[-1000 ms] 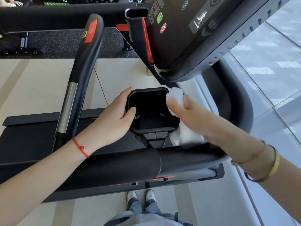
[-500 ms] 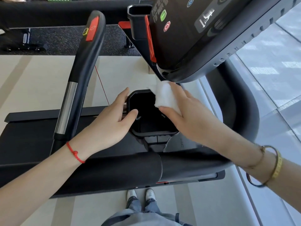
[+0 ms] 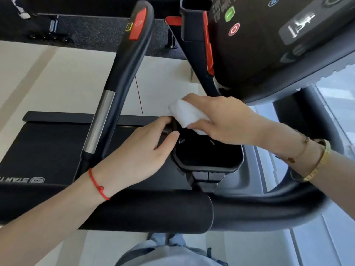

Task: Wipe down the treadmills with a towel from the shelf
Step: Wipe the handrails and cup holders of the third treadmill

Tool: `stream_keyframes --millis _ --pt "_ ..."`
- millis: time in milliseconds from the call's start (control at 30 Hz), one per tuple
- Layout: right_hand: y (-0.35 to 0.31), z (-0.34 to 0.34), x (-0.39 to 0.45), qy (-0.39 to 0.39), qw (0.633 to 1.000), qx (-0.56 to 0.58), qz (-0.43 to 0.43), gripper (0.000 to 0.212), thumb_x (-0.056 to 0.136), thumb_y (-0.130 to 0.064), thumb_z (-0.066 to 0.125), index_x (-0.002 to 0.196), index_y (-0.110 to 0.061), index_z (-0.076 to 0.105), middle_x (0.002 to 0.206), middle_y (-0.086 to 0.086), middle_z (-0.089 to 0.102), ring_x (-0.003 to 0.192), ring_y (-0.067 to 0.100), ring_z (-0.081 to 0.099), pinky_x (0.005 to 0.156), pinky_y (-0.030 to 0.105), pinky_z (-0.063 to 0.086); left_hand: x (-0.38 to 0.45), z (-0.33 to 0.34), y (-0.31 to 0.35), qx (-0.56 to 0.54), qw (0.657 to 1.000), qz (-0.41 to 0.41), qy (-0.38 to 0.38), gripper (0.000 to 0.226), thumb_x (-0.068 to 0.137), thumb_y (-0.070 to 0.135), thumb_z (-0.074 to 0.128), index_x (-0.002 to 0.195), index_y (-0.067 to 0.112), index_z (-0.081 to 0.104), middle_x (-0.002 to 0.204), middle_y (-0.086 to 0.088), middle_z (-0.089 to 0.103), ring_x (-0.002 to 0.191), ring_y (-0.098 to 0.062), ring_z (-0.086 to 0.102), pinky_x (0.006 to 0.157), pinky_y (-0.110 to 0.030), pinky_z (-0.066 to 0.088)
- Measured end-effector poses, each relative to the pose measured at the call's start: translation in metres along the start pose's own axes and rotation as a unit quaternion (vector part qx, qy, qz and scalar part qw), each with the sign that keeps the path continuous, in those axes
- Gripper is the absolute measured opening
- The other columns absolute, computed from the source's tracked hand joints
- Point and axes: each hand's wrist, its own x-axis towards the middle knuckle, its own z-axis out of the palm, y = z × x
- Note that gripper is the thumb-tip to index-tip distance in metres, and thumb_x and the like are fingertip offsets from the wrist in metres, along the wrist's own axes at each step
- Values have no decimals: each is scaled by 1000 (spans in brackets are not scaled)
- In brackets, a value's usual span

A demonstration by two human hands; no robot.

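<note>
The right hand (image 3: 228, 120) is pinching a folded white towel (image 3: 187, 114), fingers curled round it, pressing it onto the far-left rim of the black cup holder (image 3: 207, 154), at about eleven o'clock on the opening. The left hand (image 3: 138, 156) is gripping the holder's left wall at nine o'clock, thumb hooked over the rim, steadying it. To do this step well, the towel probably wants dragging around the full rim and down the inner walls while the brace is kept firm. On the running deck (image 3: 44, 150) at eight o'clock, upside-down lettering is reading "STAR T", cut off by the frame edge. The console (image 3: 269, 45) is showing green and red buttons; its small print is unreadable.
</note>
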Motion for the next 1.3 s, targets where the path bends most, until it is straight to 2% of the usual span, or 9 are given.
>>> stream_keyframes --millis 233,467,567,700,800,867,967,1100,1300 --pt "6 4 -9 51 998 19 42 38 93 -41 55 123 -21 44 94 3 62 85 34 58 66 35 34 3 5 0 9 1000 15 10 48 97 48 33 144 39 34 131 25 51 121 7 48 88 -5 33" --pt "9 8 -22 77 996 29 41 42 95 -40 52 132 -22 42 100 1 62 85 29 58 66 34 34 2 4 2 -2 1000 7 4 51 93 52 33 141 36 39 118 7 65 105 -15 62 94 -31 49" --pt "16 8 -42 84 981 131 116 43 96 -41 52 134 -22 42 79 -4 56 81 26 59 63 31 38 2 4 1 1 1000 5 5 43 96 49 34 136 36 42 113 4 68 106 -19 63 97 -41 48" --pt "8 19 -59 114 949 225 190 50 97 -44 51 139 -21 38 78 -19 49 66 -2 52 56 1 38 5 6 1 2 1000 21 8 42 100 43 34 142 38 36 131 20 55 109 -1 58 95 -18 40" --pt "-2 29 -81 120 918 285 248 44 96 -48 48 128 -18 42 82 -18 50 68 -7 54 57 -5 33 8 7 3 6 999 46 20 48 103 35 34 150 35 28 143 19 46 124 8 45 98 -10 29" --pt "-9 34 -92 121 898 326 269 39 96 -49 47 115 -15 44 81 -14 54 72 -13 55 58 0 36 10 9 3 9 998 53 26 48 104 31 34 151 32 27 142 16 47 124 8 44 97 -7 29" --pt "-12 28 -89 109 878 370 282 45 97 -49 46 117 -8 49 96 -4 60 94 8 57 77 21 40 11 10 2 6 998 54 29 46 104 30 34 149 33 28 132 16 53 109 12 49 85 0 32" --pt "-7 10 -65 82 835 453 302 52 97 -52 46 121 -7 56 112 10 67 109 23 62 100 42 48 10 10 1 -10 998 56 31 43 104 30 35 147 34 32 132 15 55 117 -1 52 88 -7 35" --pt "-26 23 -94 89 868 412 262 32 102 -40 43 108 -13 57 109 17 65 99 32 61 91 46 49 9 10 1 -15 998 55 34 43 104 29 35 147 33 33 136 11 54 120 -6 52 90 -17 36"
